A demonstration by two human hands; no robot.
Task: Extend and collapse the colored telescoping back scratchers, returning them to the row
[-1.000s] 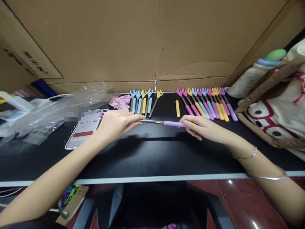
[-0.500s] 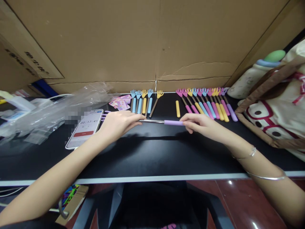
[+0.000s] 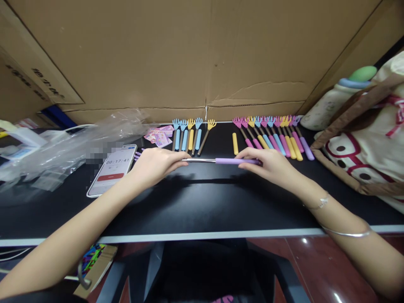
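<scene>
A telescopic back scratcher (image 3: 226, 161) with a purple handle and thin metal rod is held level above the black table. My left hand (image 3: 157, 165) is closed around its rod; purple claw tips show beyond the knuckles on the left. My right hand (image 3: 269, 165) pinches the purple handle between thumb and fingers, and the handle's end lies within that hand. Behind my hands, blue and yellow back scratchers (image 3: 198, 134) stand in a short row with loose handle sleeves between some of them. A loose yellow sleeve (image 3: 235, 144) lies near my right fingers.
Several back scratchers with coloured handles (image 3: 285, 141) lie in a row at right. A phone showing a timer (image 3: 115, 170), purple cards (image 3: 159, 136) and clear plastic bags (image 3: 78, 139) are at left. A bag (image 3: 356, 162) and bottle (image 3: 331, 101) stand far right; cardboard (image 3: 142, 54) rises behind.
My right hand has shifted its grip inward along the purple handle, so more of the handle's end now lies inside the hand. The left hand keeps its hold almost in place.
</scene>
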